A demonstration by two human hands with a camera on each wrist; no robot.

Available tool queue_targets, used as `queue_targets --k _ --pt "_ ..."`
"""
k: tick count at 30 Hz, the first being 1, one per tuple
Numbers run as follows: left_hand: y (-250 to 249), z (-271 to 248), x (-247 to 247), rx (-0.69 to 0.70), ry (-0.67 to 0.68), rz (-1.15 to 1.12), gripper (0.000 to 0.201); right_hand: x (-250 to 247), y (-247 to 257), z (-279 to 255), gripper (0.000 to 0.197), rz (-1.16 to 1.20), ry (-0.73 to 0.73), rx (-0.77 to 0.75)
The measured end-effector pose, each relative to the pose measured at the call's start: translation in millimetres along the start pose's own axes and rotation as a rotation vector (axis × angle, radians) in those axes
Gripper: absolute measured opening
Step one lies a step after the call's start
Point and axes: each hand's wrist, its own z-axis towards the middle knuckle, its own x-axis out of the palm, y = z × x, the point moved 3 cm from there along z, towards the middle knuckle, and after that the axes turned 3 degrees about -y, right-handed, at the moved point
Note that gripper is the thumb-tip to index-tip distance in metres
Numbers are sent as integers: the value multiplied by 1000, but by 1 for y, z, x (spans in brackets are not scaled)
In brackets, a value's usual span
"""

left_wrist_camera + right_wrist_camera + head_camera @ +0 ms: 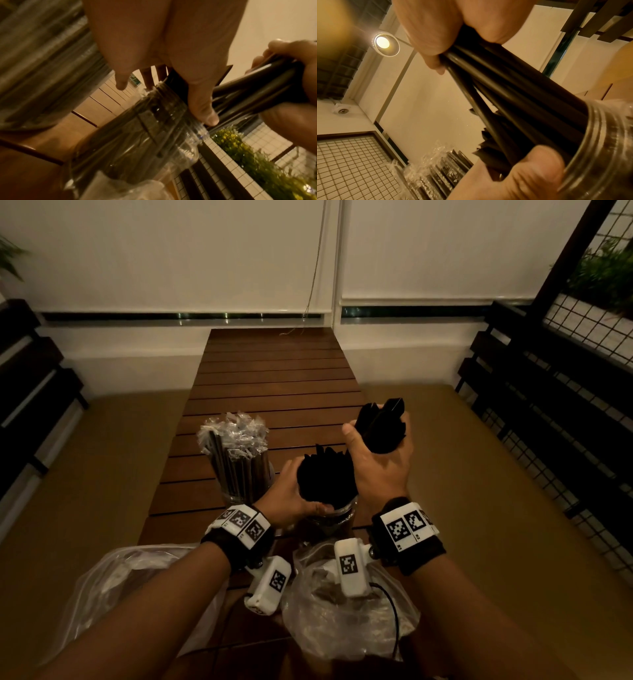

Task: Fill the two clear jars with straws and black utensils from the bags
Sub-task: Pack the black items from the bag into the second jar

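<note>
Two plastic bags (329,621) sit closest, under my wrists. My right hand (380,460) squeezes a bunch of black utensils (380,426) over the near jar (330,517). My left hand (291,498) wraps round the ones already in it. That jar looks stuffed. Pushing more in could tip it or spill some. Straws (239,463) fill the other jar (236,498).

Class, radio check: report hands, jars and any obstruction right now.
Right hand grips a bundle of black utensils above the utensil jar. Left hand steadies utensils standing in that jar. Straw jar full. No obstruction seen.
</note>
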Motion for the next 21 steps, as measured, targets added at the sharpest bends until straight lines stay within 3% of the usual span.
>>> queue_targets --k 2,4,7,9,11,17,21 --pt "-8 2 0 66 -14 35 70 1 2 -3 31 -25 65 -16" --pt "-5 5 -1 76 -16 61 69 2 2 -5 32 -78 125 -28" --pt "5 7 -2 -6 39 110 87 2 1 -5 32 -100 151 -34" --pt "12 5 -2 -96 137 16 109 3 -2 -8 32 -85 142 -24" --pt "15 2 -1 -141 211 -89 118 5 -5 -10 33 -79 137 -14" --pt "12 -3 3 -101 65 -120 84 4 -4 -8 35 -117 154 -33" --pt "15 -3 5 -68 9 -115 75 3 -2 -5 35 -124 166 -37"
